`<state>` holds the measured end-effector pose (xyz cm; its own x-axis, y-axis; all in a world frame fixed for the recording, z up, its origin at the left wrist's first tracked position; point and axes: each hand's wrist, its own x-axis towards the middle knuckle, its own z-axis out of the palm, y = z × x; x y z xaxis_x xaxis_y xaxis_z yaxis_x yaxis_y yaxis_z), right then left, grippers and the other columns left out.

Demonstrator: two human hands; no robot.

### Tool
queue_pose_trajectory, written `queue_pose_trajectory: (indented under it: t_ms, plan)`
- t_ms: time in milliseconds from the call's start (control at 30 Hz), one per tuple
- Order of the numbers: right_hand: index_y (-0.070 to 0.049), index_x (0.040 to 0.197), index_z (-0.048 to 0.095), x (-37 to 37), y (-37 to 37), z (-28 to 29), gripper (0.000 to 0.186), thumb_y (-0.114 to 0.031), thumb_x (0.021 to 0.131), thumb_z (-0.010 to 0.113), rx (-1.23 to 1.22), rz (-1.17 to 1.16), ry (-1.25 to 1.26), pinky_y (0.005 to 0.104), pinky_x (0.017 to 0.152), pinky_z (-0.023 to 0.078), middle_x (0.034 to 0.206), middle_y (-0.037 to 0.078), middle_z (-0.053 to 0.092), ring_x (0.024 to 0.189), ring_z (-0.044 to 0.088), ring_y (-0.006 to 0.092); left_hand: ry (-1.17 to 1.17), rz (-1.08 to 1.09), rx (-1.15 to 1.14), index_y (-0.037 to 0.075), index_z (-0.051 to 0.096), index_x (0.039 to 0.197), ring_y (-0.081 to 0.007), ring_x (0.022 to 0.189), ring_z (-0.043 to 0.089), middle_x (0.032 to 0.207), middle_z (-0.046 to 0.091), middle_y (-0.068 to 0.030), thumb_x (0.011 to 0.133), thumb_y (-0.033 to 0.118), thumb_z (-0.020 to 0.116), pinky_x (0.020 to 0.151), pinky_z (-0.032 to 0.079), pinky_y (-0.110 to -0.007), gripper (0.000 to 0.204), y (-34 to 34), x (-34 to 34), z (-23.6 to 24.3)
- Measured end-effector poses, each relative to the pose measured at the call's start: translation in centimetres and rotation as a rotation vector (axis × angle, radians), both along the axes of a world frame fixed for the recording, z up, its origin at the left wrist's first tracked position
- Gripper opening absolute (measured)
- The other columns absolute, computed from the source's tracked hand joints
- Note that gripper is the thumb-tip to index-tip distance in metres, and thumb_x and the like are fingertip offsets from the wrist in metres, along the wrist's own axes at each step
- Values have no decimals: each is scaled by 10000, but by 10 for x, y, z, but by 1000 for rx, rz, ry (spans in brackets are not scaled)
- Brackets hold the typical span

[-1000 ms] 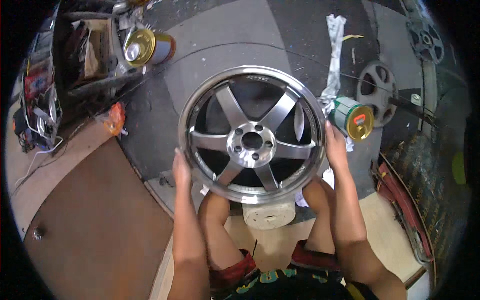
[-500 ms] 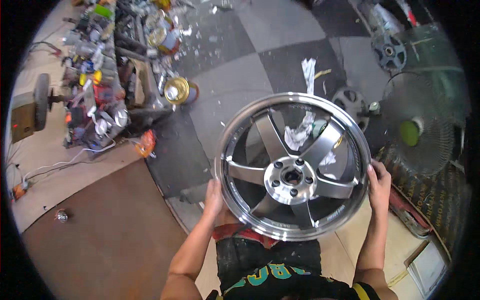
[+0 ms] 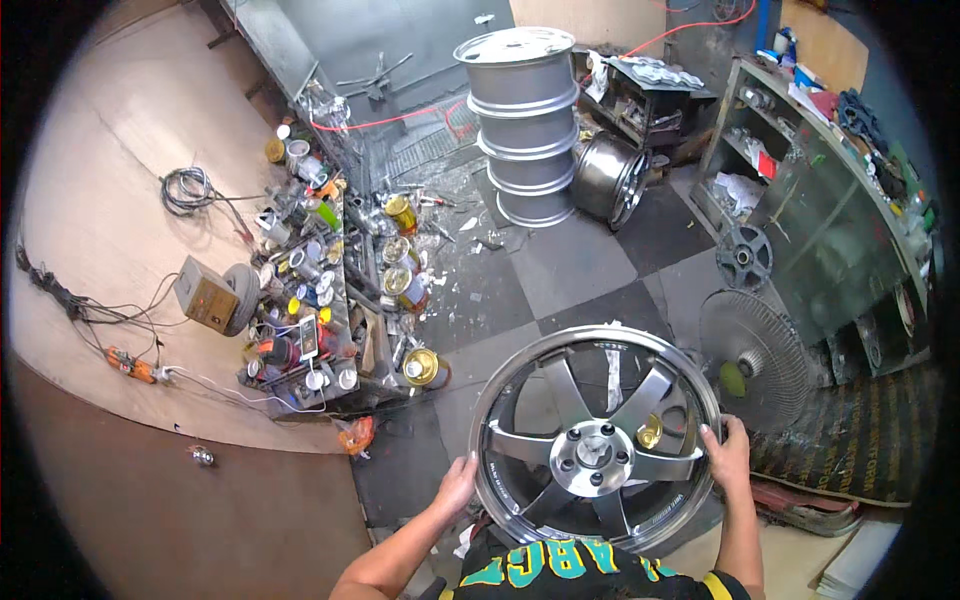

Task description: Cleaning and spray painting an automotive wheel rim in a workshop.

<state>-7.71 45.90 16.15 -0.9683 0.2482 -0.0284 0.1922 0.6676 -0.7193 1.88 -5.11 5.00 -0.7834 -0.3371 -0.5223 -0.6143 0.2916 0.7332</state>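
A shiny silver car wheel rim with several broad spokes and a round hub is held out in front of my body, its face toward me. No tyre is on it. My left hand grips its outer lip at the left side. On the opposite side my right hand holds the lip, thumb toward the face and the other fingers partly hidden behind. Between the spokes the floor and part of a gold can show through. The rim's lower edge is close to my black shirt.
Left stands a cluttered bench of cans and jars, with a gold-lidded can on the floor beside it. Far ahead are a stack of silver rims and a darker rim. A fan and glass cabinet are at right.
The view has tilted up, bringing the stacked rims and the cabinet into sight. The rim sits lower in the picture and nearer my shirt. Both hands keep hold of it.
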Motion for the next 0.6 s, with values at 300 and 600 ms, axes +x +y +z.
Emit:
queue_pose_trajectory:
  t_ms: [300, 600]
  plan:
    - [71, 1205, 633, -84, -7, 65, 556, -331, 857, 796, -5, 192, 108, 458, 973, 503, 1156, 249, 631, 1101, 634, 409, 60, 316, 291, 37, 484, 1464, -294, 1151, 602, 1370, 563, -180, 1103, 574, 364, 906, 565, -468, 659, 35, 6, 55]
    - [74, 1233, 628, -223, -103, 85, 574, -313, 851, 810, 37, 363, 129, 450, 981, 494, 1175, 237, 623, 1105, 629, 409, 41, 560, 488, 95, 293, 1616, -375, 1396, 482, 1581, 421, -180, 1074, 665, 317, 1092, 438, -562, 787, 9, -71, 43]
